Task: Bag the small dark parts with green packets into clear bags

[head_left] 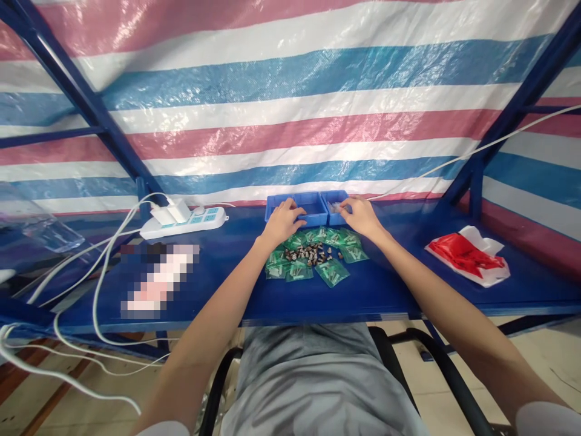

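Two blue plastic trays stand side by side against the tarp: a wider left tray (308, 209) and a smaller right tray (327, 197). My left hand (284, 223) rests over the left part of the wider tray, fingers apart, with nothing visible in it. Thumb and fingers of my right hand (362, 215) are pinched together at the smaller tray, where small pale pieces (334, 207) lie; what they hold is too small to make out. In front of both hands is a pile of small brown and silver metal parts (311, 254), ringed by several green packets (333, 272) with pale pieces inside.
A white power strip (186, 224) with plugged-in chargers and white cables (105, 260) takes up the table's left. To the right lies a red and white plastic package (469, 255). Blue metal posts (472, 163) and a striped tarp (318, 91) bound the blue table (385, 297).
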`<state>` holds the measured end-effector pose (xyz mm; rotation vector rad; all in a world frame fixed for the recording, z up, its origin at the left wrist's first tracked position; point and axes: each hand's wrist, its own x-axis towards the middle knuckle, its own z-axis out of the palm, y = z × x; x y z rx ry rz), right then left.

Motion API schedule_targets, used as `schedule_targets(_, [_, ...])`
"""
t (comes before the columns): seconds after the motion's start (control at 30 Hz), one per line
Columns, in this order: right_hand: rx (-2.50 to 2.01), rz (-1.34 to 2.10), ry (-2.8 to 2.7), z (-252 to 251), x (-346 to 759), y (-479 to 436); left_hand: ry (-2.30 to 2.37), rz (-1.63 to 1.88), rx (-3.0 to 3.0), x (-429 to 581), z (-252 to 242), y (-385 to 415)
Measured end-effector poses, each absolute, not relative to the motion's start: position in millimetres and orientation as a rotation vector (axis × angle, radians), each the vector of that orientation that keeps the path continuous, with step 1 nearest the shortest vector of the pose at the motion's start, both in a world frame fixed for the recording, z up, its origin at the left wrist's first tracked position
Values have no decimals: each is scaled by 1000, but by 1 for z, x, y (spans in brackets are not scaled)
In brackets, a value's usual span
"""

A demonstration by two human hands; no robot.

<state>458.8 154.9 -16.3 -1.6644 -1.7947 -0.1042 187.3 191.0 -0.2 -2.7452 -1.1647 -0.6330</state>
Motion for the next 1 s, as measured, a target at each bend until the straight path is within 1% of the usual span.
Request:
schedule_targets(0.17, [-1636,-66,-1830,-13,461,155,-1093,-705,-2930,175,3,200])
schedule_targets(0.47, [-1606,15,-1847,-8,463,154,-1075,-855,-2929,173,3,203])
schedule_targets(1.0, [-1629,14,-1880,-4,467,154,-1062,-880,-2909,173,1,206])
